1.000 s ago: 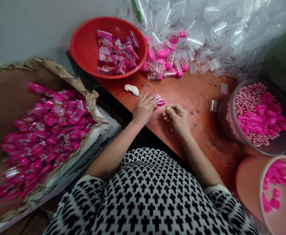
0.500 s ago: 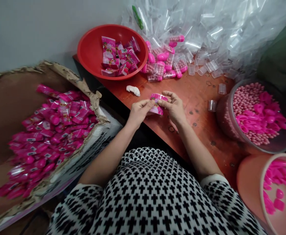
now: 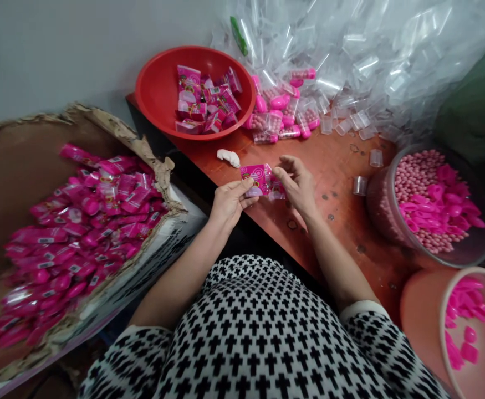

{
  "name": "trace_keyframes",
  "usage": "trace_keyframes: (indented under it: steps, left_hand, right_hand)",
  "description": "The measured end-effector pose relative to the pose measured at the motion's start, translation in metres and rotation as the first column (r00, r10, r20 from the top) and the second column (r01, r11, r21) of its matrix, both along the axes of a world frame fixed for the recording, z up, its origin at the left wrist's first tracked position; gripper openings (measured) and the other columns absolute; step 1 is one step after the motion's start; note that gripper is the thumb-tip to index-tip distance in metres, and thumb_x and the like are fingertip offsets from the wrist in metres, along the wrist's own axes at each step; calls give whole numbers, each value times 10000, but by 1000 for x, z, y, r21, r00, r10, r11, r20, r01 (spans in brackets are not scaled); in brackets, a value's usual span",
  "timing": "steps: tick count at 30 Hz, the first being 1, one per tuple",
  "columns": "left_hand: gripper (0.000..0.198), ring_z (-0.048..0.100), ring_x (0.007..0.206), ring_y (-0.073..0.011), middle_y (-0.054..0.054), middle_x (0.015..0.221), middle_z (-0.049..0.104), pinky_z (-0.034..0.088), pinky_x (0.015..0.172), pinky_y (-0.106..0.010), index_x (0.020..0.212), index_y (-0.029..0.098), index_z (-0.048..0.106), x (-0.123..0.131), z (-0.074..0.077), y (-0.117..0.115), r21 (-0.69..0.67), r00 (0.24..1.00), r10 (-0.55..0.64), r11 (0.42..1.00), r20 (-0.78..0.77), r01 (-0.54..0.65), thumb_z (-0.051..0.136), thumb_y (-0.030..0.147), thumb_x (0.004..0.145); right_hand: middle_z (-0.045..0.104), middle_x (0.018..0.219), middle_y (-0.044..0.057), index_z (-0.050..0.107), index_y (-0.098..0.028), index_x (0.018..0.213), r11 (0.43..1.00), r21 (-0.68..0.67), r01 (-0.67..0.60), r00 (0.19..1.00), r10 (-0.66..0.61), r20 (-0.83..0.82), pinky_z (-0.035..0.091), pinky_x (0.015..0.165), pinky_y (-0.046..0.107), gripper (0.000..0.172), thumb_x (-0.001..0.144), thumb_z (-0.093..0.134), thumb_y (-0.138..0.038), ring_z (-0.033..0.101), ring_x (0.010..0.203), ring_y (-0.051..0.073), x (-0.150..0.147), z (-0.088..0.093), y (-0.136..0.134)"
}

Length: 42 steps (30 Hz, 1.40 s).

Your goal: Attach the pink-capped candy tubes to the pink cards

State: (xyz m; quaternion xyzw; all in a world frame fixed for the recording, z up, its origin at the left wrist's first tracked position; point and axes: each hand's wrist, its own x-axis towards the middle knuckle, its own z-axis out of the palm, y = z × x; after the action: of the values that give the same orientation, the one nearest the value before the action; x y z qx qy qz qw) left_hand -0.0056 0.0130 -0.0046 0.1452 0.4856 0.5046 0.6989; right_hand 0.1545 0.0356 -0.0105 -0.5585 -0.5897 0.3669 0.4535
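Observation:
My left hand pinches a pink printed sachet by its left end, thumb on top and fingers beneath. The sachet lies nearly level above the red-brown table, and its right part looks creased. Close to that right end is my right hand, thumb and forefinger apart and curved. Whether its lower fingers touch the sachet is hidden. A small white crumpled piece rests on the table just beyond my left hand.
A red bowl holds several pink sachets. Clear plastic tubes are heaped behind, with bead-filled pink-capped ones in front. At right stand a tub of beads and a peach bucket. A torn carton of pink packets is left.
My left hand has shifted slightly left with the sachet, which now shows more of its printed face. My right thumb and forefinger have come off the sachet's face and spread.

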Motion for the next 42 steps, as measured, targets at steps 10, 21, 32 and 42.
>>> trace_keyframes:
  steps: [10, 21, 32, 42]
  left_hand:
    - [296, 588, 500, -79, 20, 590, 626, 530, 479, -186, 624, 138, 565, 3, 6, 1, -83, 994, 75, 994, 85, -68, 842, 241, 609]
    - [70, 654, 630, -146, -46, 729, 680, 574, 514, -264, 779, 95, 673, -11, 13, 2, -74, 994, -5, 997, 112, 13, 670, 137, 724]
    - [63, 677, 614, -147, -70, 704, 702, 580, 558, -256, 714, 87, 659, -8, 9, 1, -94, 999, -16, 995, 49, 21, 651, 83, 776]
    - [107, 668, 613, -125, -36, 702, 704, 573, 629, -264, 709, 123, 612, 5, 7, 3, -186, 971, 183, 971, 156, -153, 686, 123, 787]
  right_hand:
    - [685, 876, 52, 635, -180, 935, 986, 47, 162, 925, -169, 339, 488, 843, 391, 172, 824, 622, -309, 624, 821, 193, 37, 9, 62]
    - [634, 1094, 260, 587, -50, 1157, 981, -16, 192, 539, -92, 837, 434, 897, 619, 403, 888, 500, -336, 583, 1096, 417, 62, 15, 131]
    - [516, 1411, 135, 528, -163, 1326, 878, -171, -447, 330, 340, 880, 411, 1019, 444, 449, 888, 431, -148, 490, 1267, 294, 90, 47, 91]
    - [669, 904, 108, 651, -147, 941, 963, -201, -178, 480, 263, 837, 441, 708, 309, 291, 816, 641, -409, 622, 834, 230, 92, 23, 54]
